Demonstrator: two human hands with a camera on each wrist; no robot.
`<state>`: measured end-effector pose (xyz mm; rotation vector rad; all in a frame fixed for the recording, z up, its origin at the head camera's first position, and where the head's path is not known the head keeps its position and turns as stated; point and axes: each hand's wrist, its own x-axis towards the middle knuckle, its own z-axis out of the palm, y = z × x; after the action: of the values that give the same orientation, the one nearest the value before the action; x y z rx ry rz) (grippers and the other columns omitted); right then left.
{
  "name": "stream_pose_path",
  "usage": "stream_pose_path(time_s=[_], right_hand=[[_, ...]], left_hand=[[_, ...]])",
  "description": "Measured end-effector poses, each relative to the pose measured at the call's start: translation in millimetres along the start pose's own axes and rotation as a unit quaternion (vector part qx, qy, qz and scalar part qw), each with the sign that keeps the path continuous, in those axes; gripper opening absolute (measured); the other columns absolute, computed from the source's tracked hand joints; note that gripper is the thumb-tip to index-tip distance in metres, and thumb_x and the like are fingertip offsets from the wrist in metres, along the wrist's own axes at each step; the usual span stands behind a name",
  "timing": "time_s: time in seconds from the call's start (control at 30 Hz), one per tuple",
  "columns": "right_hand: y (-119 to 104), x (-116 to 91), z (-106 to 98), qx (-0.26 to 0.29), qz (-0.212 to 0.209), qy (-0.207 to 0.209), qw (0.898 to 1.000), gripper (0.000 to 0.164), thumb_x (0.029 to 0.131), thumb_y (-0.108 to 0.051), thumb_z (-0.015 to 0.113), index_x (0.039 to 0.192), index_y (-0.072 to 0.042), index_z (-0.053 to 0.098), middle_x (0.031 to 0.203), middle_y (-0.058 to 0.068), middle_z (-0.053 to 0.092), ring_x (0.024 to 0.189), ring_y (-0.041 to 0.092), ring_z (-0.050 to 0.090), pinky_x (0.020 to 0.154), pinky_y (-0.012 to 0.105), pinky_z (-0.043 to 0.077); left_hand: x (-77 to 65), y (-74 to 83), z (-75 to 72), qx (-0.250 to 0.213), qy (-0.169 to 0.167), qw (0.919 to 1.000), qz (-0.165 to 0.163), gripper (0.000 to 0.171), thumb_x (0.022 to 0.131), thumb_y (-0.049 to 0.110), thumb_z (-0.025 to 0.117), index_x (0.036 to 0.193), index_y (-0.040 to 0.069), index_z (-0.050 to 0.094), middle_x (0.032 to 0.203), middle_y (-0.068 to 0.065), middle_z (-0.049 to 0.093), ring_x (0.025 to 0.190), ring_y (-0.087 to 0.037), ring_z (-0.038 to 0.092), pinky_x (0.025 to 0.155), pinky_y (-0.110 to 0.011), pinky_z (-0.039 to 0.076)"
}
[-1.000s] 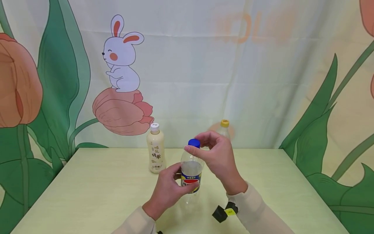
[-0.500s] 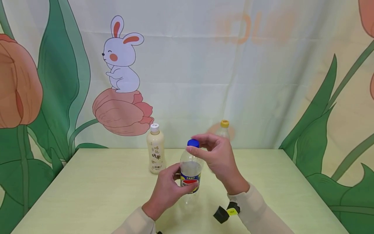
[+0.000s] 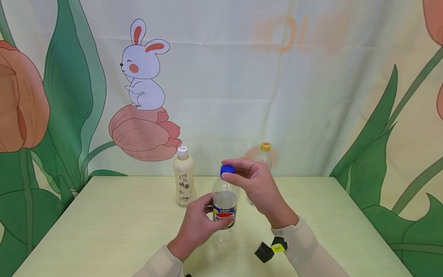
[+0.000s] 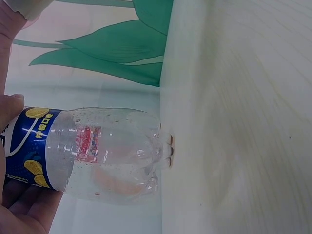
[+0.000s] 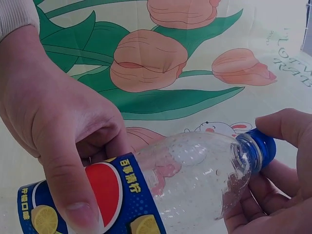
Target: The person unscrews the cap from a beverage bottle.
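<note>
A clear plastic soda bottle (image 3: 225,199) with a blue lemon-patterned label stands about upright in front of me. My left hand (image 3: 197,227) grips it round the label, thumb across the front. At the top, my right hand (image 3: 258,186) pinches the blue cap (image 3: 227,169) between thumb and fingers. The right wrist view shows the cap (image 5: 263,146) on the bottle's neck, with the thumb on one side and fingers on the other. Droplets cling inside the bottle's lower wall (image 4: 114,151) in the left wrist view. Whether its base touches the table cannot be told.
A cream milk tea bottle (image 3: 184,179) with a white cap stands behind on the left. Behind my right hand, a yellow-capped bottle (image 3: 264,156) is partly hidden. The pale table (image 3: 104,223) ends at a printed cloth backdrop (image 3: 214,96).
The right hand has shifted slightly left, and its wrist has moved slightly right and down. The soda bottle and its cap have drifted slightly left. The left hand stays round the label.
</note>
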<state>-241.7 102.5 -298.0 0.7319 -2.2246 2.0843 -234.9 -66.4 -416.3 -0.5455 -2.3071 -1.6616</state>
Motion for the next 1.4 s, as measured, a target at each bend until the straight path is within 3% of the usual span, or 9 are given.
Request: stream_pose_path(time_s=[0.27,0.43,0.87,1.07,1.4], right_hand=[[0,-1,0,-0.011,0.013,-0.002,1.0,0.038,0.083,-0.027,0.073,0.119,-0.019,0.064,0.115,0.006,0.063,0.102,0.026,0.061,0.088,0.035,0.052],[1,-3,3,-0.035,0.0,0.036,0.999,0.047,0.077,-0.031,0.078,0.119,-0.021,0.061,0.114,0.002,0.063,0.104,0.026,0.059,0.088,0.038,0.05],[1,-4,9,-0.074,-0.017,0.128,0.989,0.048,0.064,-0.038,0.086,0.099,-0.015,0.063,0.093,0.004,0.065,0.09,0.022,0.06,0.085,0.039,0.05],[3,-3,9,-0.083,-0.02,0.137,0.987,0.045,0.063,-0.039,0.086,0.095,-0.015,0.065,0.09,0.004,0.066,0.087,0.021,0.061,0.081,0.037,0.051],[3,-3,8,-0.096,-0.021,0.134,0.986,0.041,0.064,-0.042,0.085,0.092,-0.017,0.068,0.087,0.002,0.067,0.086,0.021,0.062,0.078,0.038,0.051]], left_hand=[[-0.2,-0.1,-0.5,0.004,0.003,1.0,0.0,0.055,0.067,0.045,0.082,0.115,0.029,0.06,0.106,0.013,0.066,0.093,-0.006,0.065,0.083,-0.021,0.054],[0.2,0.5,-1.1,0.002,0.011,0.9999,0.006,0.053,0.067,0.044,0.082,0.113,0.031,0.06,0.105,0.013,0.066,0.091,-0.006,0.065,0.082,-0.021,0.054],[-0.2,0.9,0.7,0.001,0.005,1.0,0.001,0.055,0.067,0.044,0.082,0.115,0.031,0.059,0.107,0.014,0.065,0.094,-0.006,0.065,0.083,-0.022,0.054],[-0.7,5.8,0.7,0.004,0.01,0.9999,-0.006,0.053,0.067,0.038,0.084,0.114,0.03,0.06,0.105,0.014,0.065,0.092,-0.004,0.065,0.083,-0.022,0.054],[0.5,0.5,1.2,0.0,0.006,1.0,0.004,0.054,0.067,0.043,0.083,0.114,0.029,0.06,0.105,0.014,0.065,0.093,-0.006,0.065,0.084,-0.027,0.055]])
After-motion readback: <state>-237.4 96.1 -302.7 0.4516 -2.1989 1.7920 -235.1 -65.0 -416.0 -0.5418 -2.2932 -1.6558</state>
